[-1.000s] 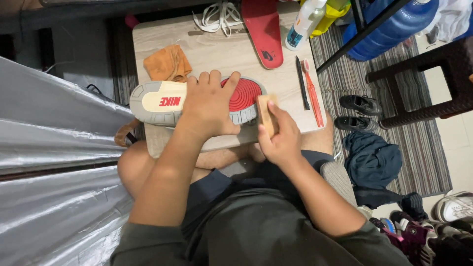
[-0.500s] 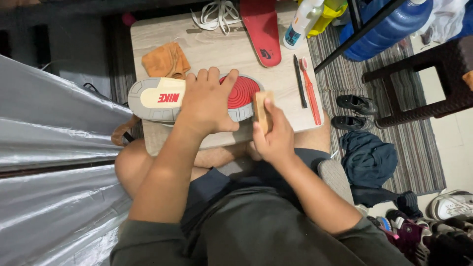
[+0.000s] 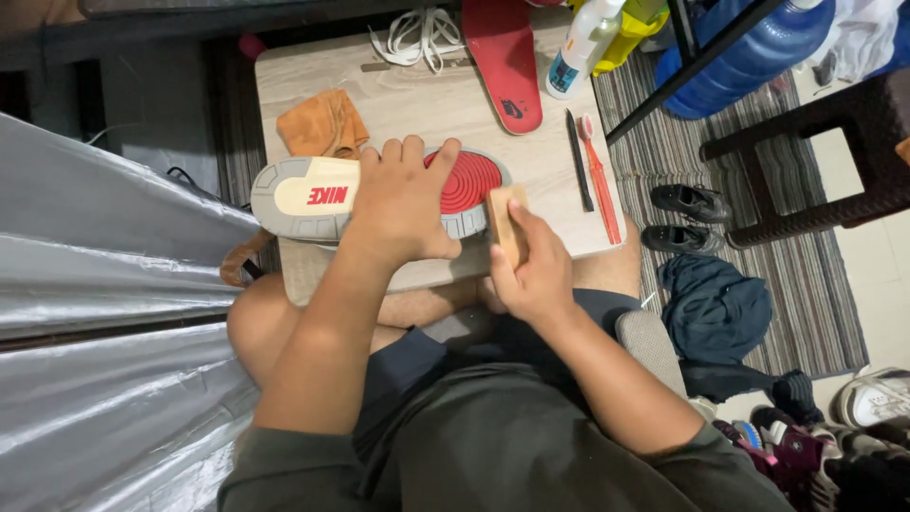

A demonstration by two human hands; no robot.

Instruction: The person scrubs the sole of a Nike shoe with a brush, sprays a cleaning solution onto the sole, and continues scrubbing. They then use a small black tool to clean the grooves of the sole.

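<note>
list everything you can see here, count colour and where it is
shoe: 1, sole up, grey, cream and red, on the table under the left hand
wooden brush: 1, tan, at the shoe's toe end
table: 1, pale wood, over the lap
cloth: 1, orange, behind the shoe
insole: 1, red, far edge of the table
laces: 1 bundle, white, beside the insole
bottle: 1, white, far right corner
toothbrush: 1, red, right edge
black tool: 1, beside the toothbrush
water jug: 1, blue, on the floor
left hand: pressing the shoe
right hand: gripping the brush
</note>
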